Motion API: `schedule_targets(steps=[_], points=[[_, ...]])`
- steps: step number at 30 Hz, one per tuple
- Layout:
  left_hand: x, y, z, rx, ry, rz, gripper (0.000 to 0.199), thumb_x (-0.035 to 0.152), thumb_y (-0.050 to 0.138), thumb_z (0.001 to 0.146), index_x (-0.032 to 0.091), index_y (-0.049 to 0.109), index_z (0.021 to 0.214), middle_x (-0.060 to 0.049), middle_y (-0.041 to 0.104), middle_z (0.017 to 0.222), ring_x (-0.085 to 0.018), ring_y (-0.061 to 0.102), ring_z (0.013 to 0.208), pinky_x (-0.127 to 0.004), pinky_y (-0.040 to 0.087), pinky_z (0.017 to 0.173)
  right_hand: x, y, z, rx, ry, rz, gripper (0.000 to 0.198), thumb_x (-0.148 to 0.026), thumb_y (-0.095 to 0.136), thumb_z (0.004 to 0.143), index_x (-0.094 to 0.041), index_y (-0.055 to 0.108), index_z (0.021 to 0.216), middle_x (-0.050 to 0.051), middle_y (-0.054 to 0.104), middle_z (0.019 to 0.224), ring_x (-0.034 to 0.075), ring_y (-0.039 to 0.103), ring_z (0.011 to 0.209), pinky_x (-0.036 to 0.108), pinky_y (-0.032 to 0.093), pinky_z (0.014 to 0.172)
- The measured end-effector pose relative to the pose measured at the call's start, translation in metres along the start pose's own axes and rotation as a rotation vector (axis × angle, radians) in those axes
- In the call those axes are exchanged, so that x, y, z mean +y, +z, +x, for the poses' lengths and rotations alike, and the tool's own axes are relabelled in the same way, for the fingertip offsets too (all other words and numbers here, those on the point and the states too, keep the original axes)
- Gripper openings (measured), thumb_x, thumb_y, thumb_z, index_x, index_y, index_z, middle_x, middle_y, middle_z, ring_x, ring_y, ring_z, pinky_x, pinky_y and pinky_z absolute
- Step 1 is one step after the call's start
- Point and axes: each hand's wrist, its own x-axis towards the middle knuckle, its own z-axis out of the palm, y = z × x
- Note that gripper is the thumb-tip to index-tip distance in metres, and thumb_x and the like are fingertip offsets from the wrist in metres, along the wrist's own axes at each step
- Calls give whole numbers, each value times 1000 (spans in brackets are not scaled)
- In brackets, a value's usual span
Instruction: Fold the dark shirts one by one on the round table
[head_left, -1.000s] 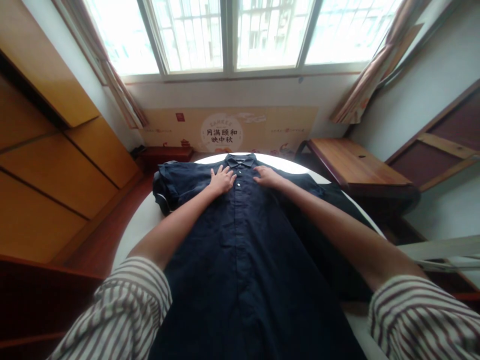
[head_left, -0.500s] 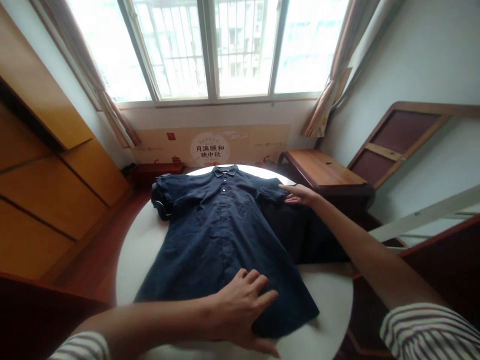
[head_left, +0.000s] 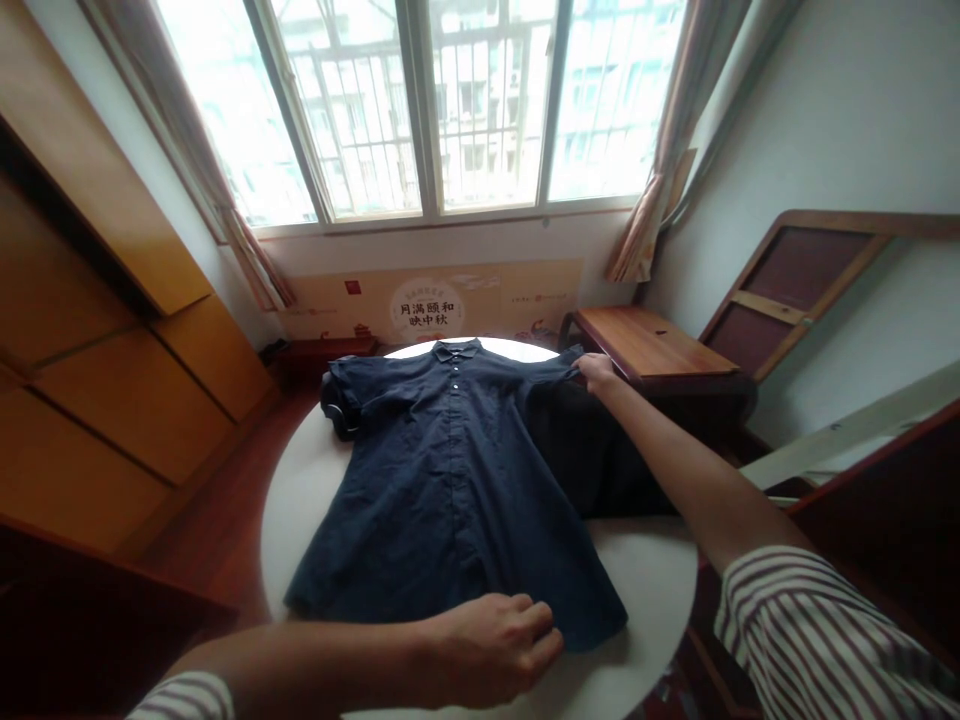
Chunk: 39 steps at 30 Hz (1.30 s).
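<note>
A dark blue short-sleeved button-up shirt [head_left: 420,480] lies face up, spread over a round white table [head_left: 300,520], its collar toward the window. Out at the sleeve on the right, my right hand [head_left: 596,370] is closed, pinching the cuff edge. My left hand [head_left: 502,640] is closed at the bottom hem near the placket; its fingertips are hidden, and a crease in the cloth runs toward it. Beneath the shirt's right side lies a black cloth [head_left: 600,460]. Under the left sleeve, a dark object with a pale curved edge [head_left: 341,412] partly shows.
Beyond the table are a wide window [head_left: 480,110] and a printed banner [head_left: 517,290]. A wooden-topped side table [head_left: 652,340] stands at the right, beside a leaning framed panel [head_left: 795,280]. Wooden cabinets [head_left: 112,400] line the left.
My left hand has closed from spread fingers at the hem. My right hand has gone from outstretched fingers to gripping the sleeve's edge, which is now lifted slightly. The view has shifted a little.
</note>
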Motion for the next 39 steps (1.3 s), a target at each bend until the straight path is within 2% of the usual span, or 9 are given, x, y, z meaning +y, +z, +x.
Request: schedule_targets(steps=[8,12,15,18,23,27,31,35,39], points=[[14,3,-5,19,44,26,9,19,49,97,14,56,93,-6,50,85,-16,49,70,-28,40,53,5,-10,-17,-7,31,-181,15,-14,70,79,-10,58,86,6,62,75,13,61,66,25,52,63],[14,-7,-9,-48,-111,-37,6,22,51,96,16,52,97,-6,51,91,-18,51,79,-31,43,65,5,-26,-54,4,-168,-339,28,-19,77,72,-12,62,95,13,65,102,20,63,92,27,50,79],[10,-17,-9,-139,-308,-127,15,18,55,91,15,50,105,-8,54,101,-21,51,93,-31,46,74,15,-42,-104,-292,-348,-534,16,-29,68,81,-14,64,86,9,67,84,20,65,76,26,50,69],[6,-24,-9,-185,-407,-232,26,7,53,83,16,49,107,-8,55,107,-20,51,96,-30,46,79,36,-60,-164,-614,-356,-623,25,-40,59,87,-15,63,85,5,65,68,17,62,57,27,46,55],[1,-35,-18,-54,-507,-435,34,4,56,72,19,49,102,-6,57,103,-20,52,96,-29,45,84,78,-80,-248,-775,-457,-654,47,-41,66,84,-13,56,120,1,66,66,18,63,64,27,47,62],[-4,-46,-35,142,-610,-575,38,1,52,60,20,47,92,-2,55,91,-16,52,84,-27,42,78,93,-80,-265,-914,-301,-463,39,-41,57,89,-14,57,118,2,66,73,14,62,56,25,49,52],[-8,-49,-50,315,-714,-588,34,1,49,57,20,45,86,1,50,82,-14,47,75,-25,37,70,89,-68,-253,-800,-79,-248,31,-37,52,92,-12,56,110,7,67,88,11,61,47,25,52,45],[-7,-49,-54,353,-720,-586,31,2,48,59,19,44,84,1,48,79,-14,46,73,-24,35,67,80,-47,-247,-728,169,-4,45,-28,62,88,-15,41,126,13,67,110,11,63,47,27,54,45],[-6,-50,-53,354,-684,-598,30,1,47,58,19,43,81,0,48,80,-14,46,75,-24,34,68,74,-21,-243,-704,345,131,39,-24,61,92,-16,40,124,6,68,92,9,58,43,22,46,40]])
